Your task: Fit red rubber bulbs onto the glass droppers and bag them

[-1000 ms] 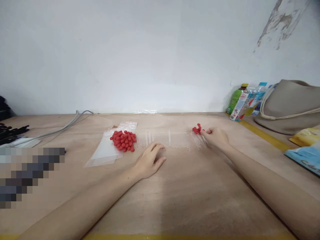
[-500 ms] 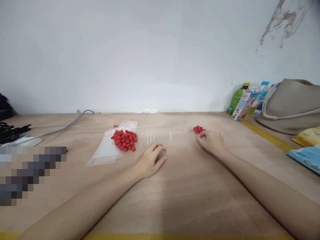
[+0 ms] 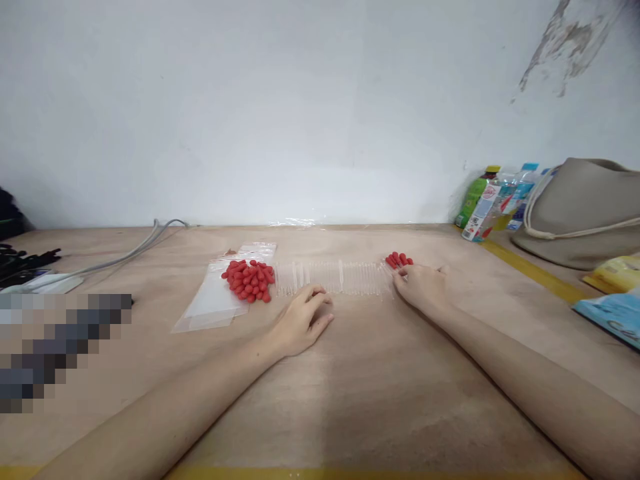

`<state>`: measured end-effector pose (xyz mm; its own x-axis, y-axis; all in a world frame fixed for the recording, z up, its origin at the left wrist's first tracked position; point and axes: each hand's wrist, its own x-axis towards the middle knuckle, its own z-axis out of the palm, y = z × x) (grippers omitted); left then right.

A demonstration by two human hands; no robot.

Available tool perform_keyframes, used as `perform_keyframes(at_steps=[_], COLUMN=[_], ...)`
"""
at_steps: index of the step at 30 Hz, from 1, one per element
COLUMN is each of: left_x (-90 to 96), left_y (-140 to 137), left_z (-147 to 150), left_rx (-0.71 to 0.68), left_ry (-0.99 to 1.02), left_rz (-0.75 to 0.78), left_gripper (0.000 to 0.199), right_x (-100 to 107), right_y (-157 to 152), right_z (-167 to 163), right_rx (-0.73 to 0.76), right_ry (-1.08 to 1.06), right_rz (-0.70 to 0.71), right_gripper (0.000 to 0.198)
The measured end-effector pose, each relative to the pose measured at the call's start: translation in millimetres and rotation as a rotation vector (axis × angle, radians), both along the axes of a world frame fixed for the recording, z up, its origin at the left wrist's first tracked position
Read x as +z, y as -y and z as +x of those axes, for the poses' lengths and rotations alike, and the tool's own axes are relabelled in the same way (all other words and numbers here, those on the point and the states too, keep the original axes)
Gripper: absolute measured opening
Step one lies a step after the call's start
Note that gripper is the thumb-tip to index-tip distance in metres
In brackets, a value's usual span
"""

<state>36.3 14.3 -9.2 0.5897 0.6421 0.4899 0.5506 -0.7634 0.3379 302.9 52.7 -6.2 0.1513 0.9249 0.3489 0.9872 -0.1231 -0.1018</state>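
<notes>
My left hand (image 3: 303, 320) rests on the wooden table with its fingers loosely apart and nothing in it. Just beyond it lies a long row of thin clear tubes (image 3: 350, 277), side by side. A pile of red rubber bulbs (image 3: 249, 281) sits at the row's left end, partly on clear plastic bags (image 3: 213, 308). My right hand (image 3: 423, 287) is at the row's right end with fingers drawn together; its fingertips are partly hidden, so what they pinch is unclear. Right behind those fingers, several red-bulbed droppers (image 3: 399, 259) lie together, their lower parts covered by the hand.
Drink bottles (image 3: 483, 207) and a grey drawstring bag (image 3: 583, 210) stand at the back right. Yellow and blue packets (image 3: 613, 317) lie at the right edge. A grey cable (image 3: 130, 255) runs along the left. A white wall (image 3: 300, 120) closes the back.
My right hand has shifted slightly toward me, and the red bulbs behind it show a little more. The left hand has stayed put.
</notes>
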Motion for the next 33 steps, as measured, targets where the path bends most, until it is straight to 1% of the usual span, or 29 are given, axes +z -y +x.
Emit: perform_keyframes(at_steps=[4, 7, 13, 15, 17, 19, 21, 24, 26, 29, 31, 33], left_x=[-0.4, -0.8, 2.1, 7.2, 14.8, 23.4, 30.6, 35.5, 35.0, 32.5, 31.3, 30.5], left_y=[0, 0, -4, -11, -20, -30, -39, -47, -49, -49, -49, -49], left_z=[-1, 0, -3, -10, -20, -33, -46, -61, -66, -68, -67, -65], left_rx=[0.017, 0.089, 0.332, 0.43, 0.554, 0.672, 0.754, 0.826, 0.842, 0.842, 0.841, 0.841], left_ry=[-0.01, -0.013, -0.054, -0.095, -0.139, -0.185, -0.254, -0.347, -0.387, -0.422, -0.429, -0.428], left_rz=[0.01, 0.057, 0.202, 0.229, 0.251, 0.277, 0.321, 0.365, 0.356, 0.349, 0.351, 0.343], left_gripper=[0.019, 0.019, 0.016, 0.017, 0.018, 0.021, 0.023, 0.026, 0.028, 0.029, 0.027, 0.024], right_x=[1, 2, 2, 2, 2, 0, -3, -8, -10, -11, -9, -6], right_y=[-2, -4, -7, -6, -4, 0, 5, 16, 23, 34, 40, 44], right_z=[1, 1, 2, 1, -2, -8, -16, -29, -37, -45, -48, -50], right_rx=[-0.026, -0.032, -0.067, -0.074, -0.053, 0.017, 0.132, 0.317, 0.439, 0.623, 0.707, 0.76], right_ry=[-0.05, -0.121, -0.263, -0.289, -0.322, -0.358, -0.355, -0.291, -0.259, -0.219, -0.176, -0.14], right_rz=[-0.056, -0.087, -0.124, -0.086, 0.0, 0.106, 0.191, 0.28, 0.292, 0.269, 0.258, 0.241], right_gripper=[0.033, 0.032, 0.025, 0.025, 0.025, 0.027, 0.026, 0.021, 0.017, 0.011, 0.009, 0.009])
